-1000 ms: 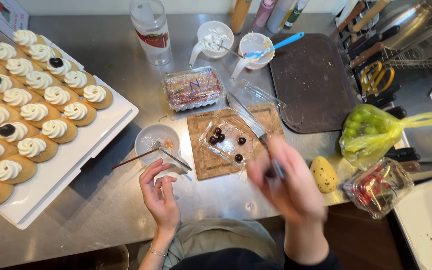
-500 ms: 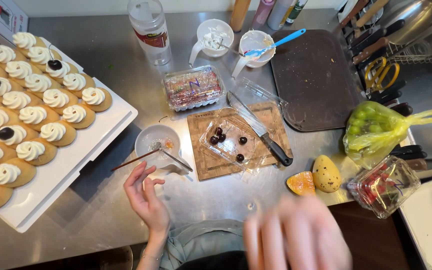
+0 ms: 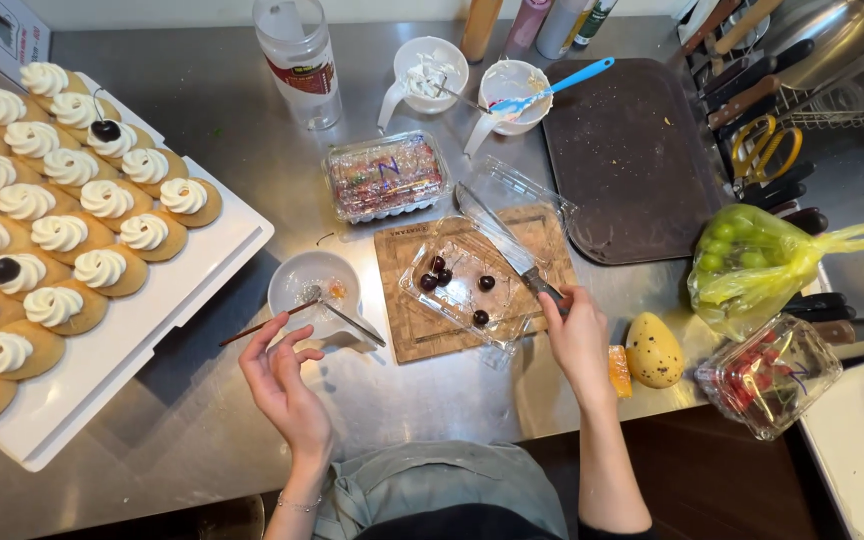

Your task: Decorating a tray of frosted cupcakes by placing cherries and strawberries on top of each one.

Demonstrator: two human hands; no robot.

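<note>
Head view, steel counter. Right hand: closed on the handle of a knife, whose blade lies across an open clear clamshell holding a few dark cherries; the clamshell sits on a small wooden board. Left hand: open, fingers loosely curled, holding nothing, just beside a small white bowl with a brown stick and a metal tool resting at its rim. Risks, as judged: the light clamshell may skid or tip under the blade and spill cherries; the left hand could knock the stick off the bowl. Surroundings: white tray of cream-topped pastries at left, some carrying a cherry; sprinkle tub; bottle; two white cups, one with a blue spatula; dark tray; bagged green grapes; yellow fruit; strawberry box. The pastry tray crowds the bowl's left side.
</note>
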